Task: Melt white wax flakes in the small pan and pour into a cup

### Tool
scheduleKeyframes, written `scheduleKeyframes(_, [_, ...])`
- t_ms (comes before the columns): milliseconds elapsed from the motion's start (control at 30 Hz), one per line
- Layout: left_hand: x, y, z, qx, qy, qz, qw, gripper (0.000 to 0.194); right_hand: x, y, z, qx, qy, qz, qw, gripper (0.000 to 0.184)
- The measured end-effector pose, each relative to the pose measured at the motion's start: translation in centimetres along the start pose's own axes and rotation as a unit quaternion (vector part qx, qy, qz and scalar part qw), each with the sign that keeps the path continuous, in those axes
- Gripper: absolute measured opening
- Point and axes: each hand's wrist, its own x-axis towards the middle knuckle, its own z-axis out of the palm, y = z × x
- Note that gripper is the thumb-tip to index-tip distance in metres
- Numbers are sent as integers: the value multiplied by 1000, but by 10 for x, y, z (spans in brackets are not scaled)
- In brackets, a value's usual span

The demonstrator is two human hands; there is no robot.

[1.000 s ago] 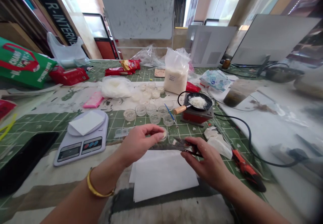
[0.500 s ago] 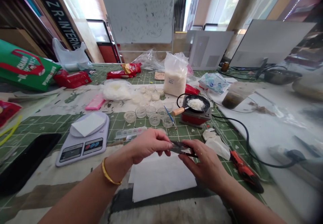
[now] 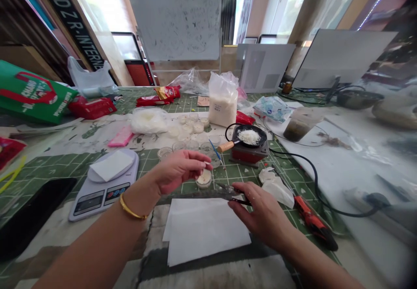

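My left hand point(image 3: 182, 167), with a gold bangle at the wrist, is pinched closed above a small clear cup of pale material point(image 3: 204, 178). Something tiny and pale shows at its fingertips, too small to name. My right hand point(image 3: 260, 204) is wrapped round dark pliers point(image 3: 226, 190), jaws pointing left above white paper sheets point(image 3: 208, 232). Several clear round cups point(image 3: 164, 152) stand behind my left hand, which partly hides them. A blue stick point(image 3: 215, 149) leans across them. To their right, a small black pan point(image 3: 250, 136) of white flakes rests on a red-sided heater point(image 3: 249, 155).
A kitchen scale point(image 3: 106, 189) bearing white paper and a black phone point(image 3: 35, 219) lie left. On the right are crumpled white paper point(image 3: 276, 191), a red-and-black handled tool point(image 3: 314, 224) and a black cable point(image 3: 317, 180). A bag of white granules point(image 3: 223, 108) stands behind.
My left hand has moved off the pliers, up and left to above the small cup, which now shows. My right hand keeps the pliers in nearly the same place. The view has shifted slightly.
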Motion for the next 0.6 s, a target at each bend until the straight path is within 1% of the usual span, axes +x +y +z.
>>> scheduleKeyframes(67, [5, 18, 7, 13, 6, 39, 999, 19, -1, -1, 1, 1, -11, 4, 1000, 27])
scheduleKeyframes(167, [19, 48, 27, 65, -7, 85, 994, 21, -2, -4, 3, 4, -31, 17, 999, 28])
scheduleKeyframes(267, [47, 72, 53, 131, -25, 123, 983, 20, -1, -6, 5, 15, -61, 35, 997, 28])
scheduleKeyframes(300, [59, 76, 62, 165, -18, 136, 977, 20, -1, -7, 5, 18, -70, 40, 997, 29])
scheduleKeyframes(367, [84, 81, 77, 247, -7, 170, 954, 18, 0, -7, 6, 20, -86, 49, 995, 29])
scheduleKeyframes(467, [115, 80, 92, 290, 17, 203, 935, 13, 1, -6, 6, 18, -100, 53, 993, 29])
scheduleKeyframes(533, [125, 78, 95, 310, 36, 242, 919, 13, 1, -6, 6, 14, -108, 58, 992, 29])
scheduleKeyframes(600, [125, 78, 93, 329, 52, 282, 900, 14, 1, -7, 6, 13, -119, 66, 991, 29])
